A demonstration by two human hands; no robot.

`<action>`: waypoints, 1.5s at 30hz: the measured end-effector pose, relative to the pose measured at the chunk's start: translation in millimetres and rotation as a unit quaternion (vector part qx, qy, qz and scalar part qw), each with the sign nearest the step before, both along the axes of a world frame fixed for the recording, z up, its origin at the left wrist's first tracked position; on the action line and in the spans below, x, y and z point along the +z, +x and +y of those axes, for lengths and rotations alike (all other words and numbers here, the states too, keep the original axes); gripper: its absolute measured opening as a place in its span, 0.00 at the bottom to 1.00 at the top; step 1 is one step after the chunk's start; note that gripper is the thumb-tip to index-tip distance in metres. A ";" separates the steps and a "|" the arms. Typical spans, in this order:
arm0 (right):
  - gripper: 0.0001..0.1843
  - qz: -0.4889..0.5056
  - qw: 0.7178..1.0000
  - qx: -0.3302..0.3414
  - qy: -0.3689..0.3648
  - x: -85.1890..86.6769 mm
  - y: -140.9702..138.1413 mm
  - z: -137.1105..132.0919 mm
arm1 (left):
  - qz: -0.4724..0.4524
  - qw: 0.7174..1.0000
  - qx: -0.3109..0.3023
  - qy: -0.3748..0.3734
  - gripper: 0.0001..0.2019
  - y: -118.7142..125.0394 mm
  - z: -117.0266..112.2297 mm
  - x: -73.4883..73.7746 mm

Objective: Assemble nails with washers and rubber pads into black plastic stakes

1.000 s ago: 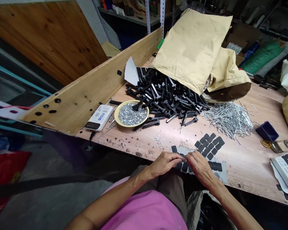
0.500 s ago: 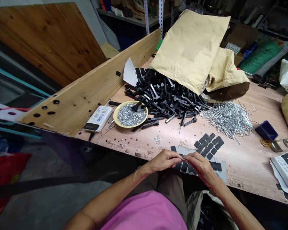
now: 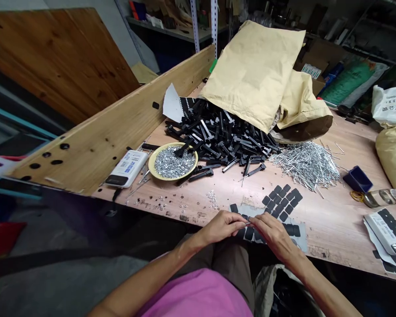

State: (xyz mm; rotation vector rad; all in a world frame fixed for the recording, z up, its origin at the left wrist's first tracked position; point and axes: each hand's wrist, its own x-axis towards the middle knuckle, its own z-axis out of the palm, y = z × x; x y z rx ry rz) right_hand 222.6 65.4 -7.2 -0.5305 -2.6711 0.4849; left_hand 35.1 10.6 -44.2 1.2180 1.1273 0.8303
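Observation:
My left hand and my right hand meet at the table's front edge, fingertips pinched together on a small thin metal piece I cannot make out clearly. Both hands hover over a grey backing sheet that carries several black oval pads. A small cluster of tiny nuts lies just beyond my left hand.
A yellow dish of small nuts sits left of centre, beside a white box. A pile of black plastic parts spills from a tan paper sack. Silver pins are heaped right. A wooden board borders the left side.
My hands stay pinched together in the same spot; only the camera has shifted slightly, so everything sits a little lower and further left in view.

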 end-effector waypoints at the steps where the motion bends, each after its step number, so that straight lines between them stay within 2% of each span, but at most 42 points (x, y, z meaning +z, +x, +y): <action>1: 0.12 -0.010 1.000 -0.021 0.002 -3.3 -0.3 -0.5 | 0.032 0.998 0.029 0.053 0.14 2.6 -1.6 -0.1; 3: 0.13 -0.027 0.998 -0.057 0.011 -9.5 -1.0 -0.8 | 0.073 0.986 0.072 0.130 0.13 7.1 -4.1 -0.2; 5: 0.14 -0.039 0.997 -0.052 0.041 -11.1 -1.0 0.1 | 0.071 0.987 0.075 0.123 0.13 8.4 -4.6 0.2; 7: 0.14 -0.049 0.995 0.008 0.082 -6.6 0.2 2.5 | 0.016 0.999 0.031 0.028 0.16 6.1 -2.9 1.1; 9: 0.14 -0.050 0.989 0.082 0.109 1.5 2.4 5.4 | -0.073 0.992 -0.031 -0.098 0.21 2.3 -0.4 2.1; 11: 0.15 -0.038 0.988 0.115 0.095 8.7 4.6 7.7 | -0.136 0.974 -0.061 -0.174 0.26 0.3 1.7 3.1; 12: 0.15 -0.031 0.991 0.109 0.068 10.9 5.5 8.3 | -0.143 0.972 -0.055 -0.180 0.26 0.5 2.2 3.5; 14: 0.14 -0.025 0.997 0.067 -0.004 11.4 6.2 7.7 | -0.104 0.986 -0.019 -0.132 0.23 3.1 1.8 3.7; 16: 0.13 -0.029 0.998 0.017 -0.055 7.4 5.5 5.7 | -0.023 0.999 0.025 -0.031 0.17 7.1 -0.2 2.9; 18: 0.13 -0.036 0.997 -0.018 -0.061 0.7 3.4 3.4 | 0.064 0.993 0.054 0.084 0.13 10.9 -3.1 0.7; 22: 0.17 -0.039 0.998 -0.054 0.021 -12.9 -2.6 1.7 | 0.223 0.938 0.076 0.253 0.13 15.4 -8.1 -5.4; 24: 0.18 -0.040 0.995 -0.059 0.076 -16.5 -5.4 2.3 | 0.275 0.910 0.080 0.300 0.13 15.9 -9.4 -7.6; 26: 0.18 -0.034 0.993 -0.058 0.096 -17.5 -7.5 2.5 | 0.297 0.889 0.085 0.337 0.14 15.1 -9.8 -9.1; 28: 0.19 -0.023 0.996 -0.061 0.054 -17.0 -9.0 1.5 | 0.312 0.871 0.086 0.370 0.16 13.0 -9.4 -11.1; 31: 0.19 -0.026 0.991 -0.094 -0.087 -15.9 -10.5 -1.8 | 0.330 0.857 0.067 0.390 0.17 8.8 -8.3 -14.6; 33: 0.18 -0.035 0.981 -0.110 -0.152 -15.0 -10.2 -3.2 | 0.318 0.872 0.052 0.369 0.18 6.8 -7.5 -15.5; 34: 0.17 -0.037 0.981 -0.108 -0.155 -14.3 -9.4 -3.3 | 0.299 0.888 0.048 0.347 0.18 6.3 -7.1 -14.9; 36: 0.15 -0.034 0.991 -0.080 -0.102 -11.8 -6.2 -1.7 | 0.229 0.931 0.048 0.280 0.16 6.3 -6.2 -11.2; 38: 0.14 -0.038 0.999 -0.024 -0.010 -7.9 -1.6 1.6 | 0.140 0.972 0.042 0.182 0.15 6.7 -4.8 -5.5; 40: 0.14 -0.057 0.995 0.041 0.071 -3.1 2.9 5.5 | 0.050 0.997 0.012 0.063 0.16 6.5 -2.9 -0.2; 43: 0.17 -0.073 0.980 0.109 0.147 4.9 6.1 10.2 | -0.062 0.992 -0.044 -0.099 0.21 4.7 0.0 4.3; 45: 0.18 -0.075 0.974 0.133 0.166 10.7 5.7 11.9 | -0.112 0.979 -0.060 -0.160 0.25 3.2 1.4 5.4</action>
